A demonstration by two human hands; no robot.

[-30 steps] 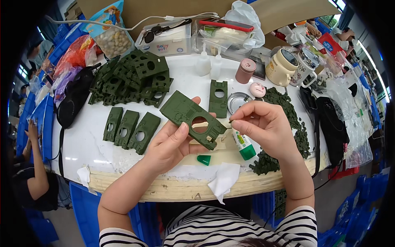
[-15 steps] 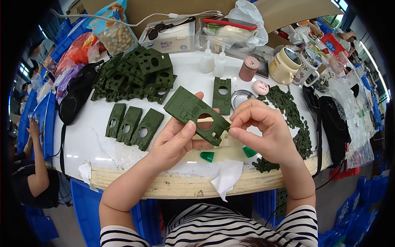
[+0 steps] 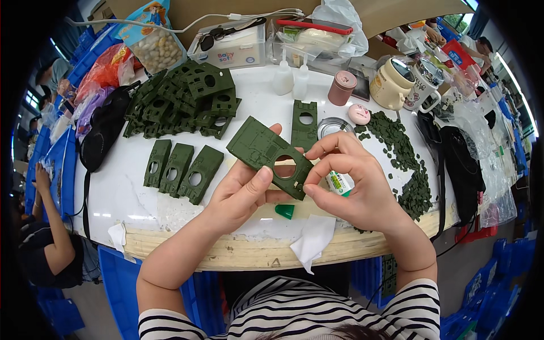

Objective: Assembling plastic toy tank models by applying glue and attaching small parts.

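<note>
My left hand (image 3: 245,191) grips a flat dark green plastic panel (image 3: 266,152) with a round hole, tilted above the white table (image 3: 124,192). My right hand (image 3: 354,184) pinches the panel's right edge with fingertips and also holds a small white glue tube (image 3: 340,183) against the palm. A green cap (image 3: 285,211) lies on the table just below the panel. Three similar green panels (image 3: 182,170) lie in a row to the left, and one more panel (image 3: 305,123) lies behind my hands.
A heap of green panels (image 3: 184,99) sits at back left; small green pieces (image 3: 405,158) spread at right. Squeeze bottles (image 3: 283,79), a pink jar (image 3: 342,88), mugs (image 3: 391,84), a tissue box (image 3: 229,48), black bags (image 3: 105,130) and a white cloth (image 3: 313,241) surround. Another person (image 3: 42,226) stands at left.
My right hand has closed in on the panel's right edge, carrying the glue tube with it. The green cap now lies uncovered on the table below.
</note>
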